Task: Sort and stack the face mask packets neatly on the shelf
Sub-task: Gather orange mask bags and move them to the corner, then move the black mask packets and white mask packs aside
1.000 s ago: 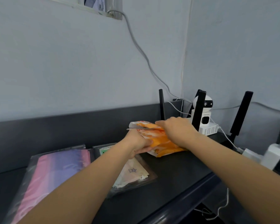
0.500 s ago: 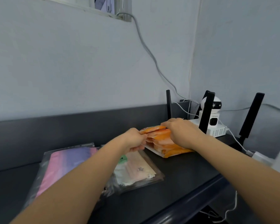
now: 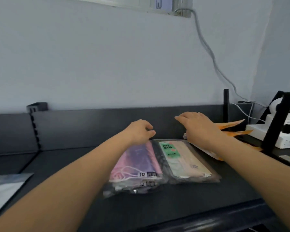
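left hand (image 3: 141,131): over the far end of the pink-purple packets (image 3: 137,164); fingers loosely curled, thumb close to fingertips, nothing seen pinched
right hand (image 3: 197,127): palm down over the left end of the orange packets (image 3: 234,124); fingers straight and close together; cannot tell if it presses them, contact hidden
pink-purple packets: flat on shelf (image 3: 57,164), at least two stacked, edges slightly off
beige packet (image 3: 184,159): green FACE MASK label, flat, just right of the pink-purple pile, edges touching
orange packets: piled at right, near white camera unit (image 3: 283,136); far corners fanned apart, not flush
pale packet (image 3: 5,186): far left edge, well apart from the rest; type unclear
done: three colour groups sit side by side, so sorting looks mostly there
left to do: likely squaring up the orange pile, aligning the pink-purple pile, maybe bringing in the pale item
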The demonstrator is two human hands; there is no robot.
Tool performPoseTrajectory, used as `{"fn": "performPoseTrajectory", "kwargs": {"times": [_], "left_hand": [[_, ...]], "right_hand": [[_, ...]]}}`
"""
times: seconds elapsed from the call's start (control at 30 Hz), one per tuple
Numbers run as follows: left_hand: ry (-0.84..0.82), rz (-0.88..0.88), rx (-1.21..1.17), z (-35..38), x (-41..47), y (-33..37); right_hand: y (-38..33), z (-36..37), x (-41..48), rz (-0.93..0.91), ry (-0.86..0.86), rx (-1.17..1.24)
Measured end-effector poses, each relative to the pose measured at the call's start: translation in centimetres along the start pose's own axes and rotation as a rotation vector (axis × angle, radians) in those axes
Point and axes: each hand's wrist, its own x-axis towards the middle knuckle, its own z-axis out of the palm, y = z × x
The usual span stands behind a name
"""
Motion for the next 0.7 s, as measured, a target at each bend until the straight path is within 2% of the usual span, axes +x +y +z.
{"fn": "performPoseTrajectory", "kwargs": {"times": [0.17, 0.33, 0.53, 0.7], "left_hand": [[0.121, -0.037, 0.241, -5.3, -5.9, -6.8], [0.206, -0.193, 0.363, -11.2, -15.8, -16.9], [0.293, -0.382, 0.398, -18.5, -27.9, -26.5], [0.31, -0.507, 0.422, -22.4, -36.2, -32.5]], "right_hand": [[-9.0, -0.9, 1.5, -0.175, 0.051, 0.048], [-19.4, -2.8, 2.3, -0.301, 0.053, 0.139], [-34.7, -5.8, 2.0, -0.422, -0.141, 0.596], [-46.0, -6.9, 0.6, -0.553, -0.224, 0.684]]}}
